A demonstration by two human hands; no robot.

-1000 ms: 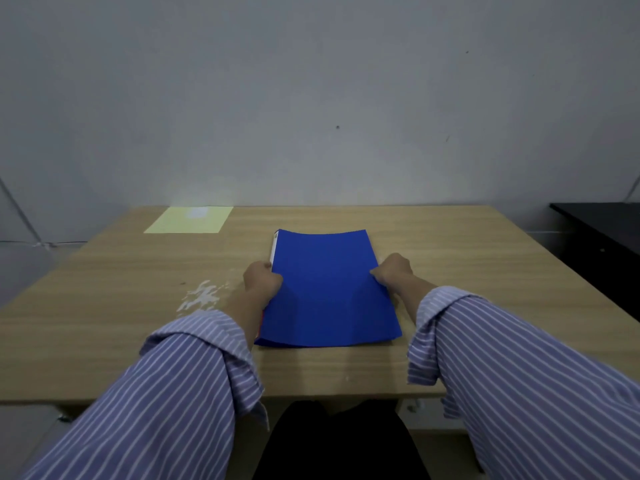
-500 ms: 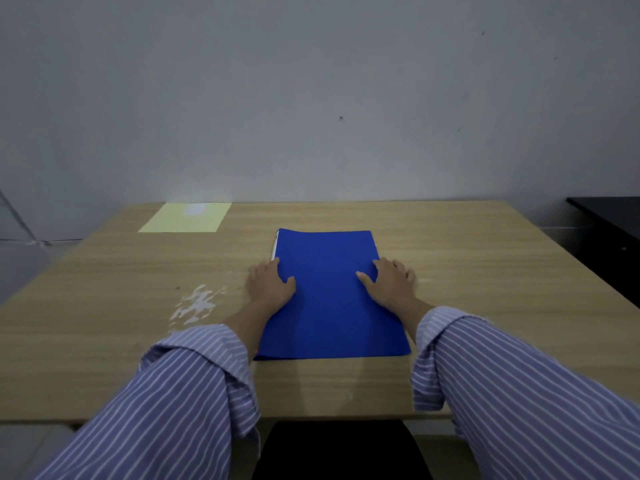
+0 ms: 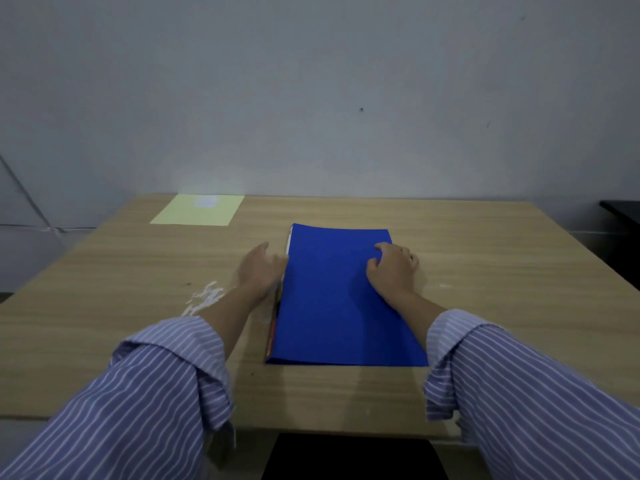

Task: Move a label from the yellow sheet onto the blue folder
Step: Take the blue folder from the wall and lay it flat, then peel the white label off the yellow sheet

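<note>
Blue folder (image 3: pixel 343 299) lay released: left hand (image 3: pixel 259 271) had slid off it, fingers spread and empty, right hand (image 3: pixel 393 268) curled, resting on its right edge, label (image 3: pixel 206 201) untouched.

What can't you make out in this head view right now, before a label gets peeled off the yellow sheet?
- Label on the yellow sheet: a pale glare patch in the head view; count, edges and print unreadable.
- Blue folder: contents hidden by its cover; only red and white edges peek out on its left side.
- Right hand: fingertips curled under, contact unclear.
- Left hand: motion-blurred beside the folder.
</note>
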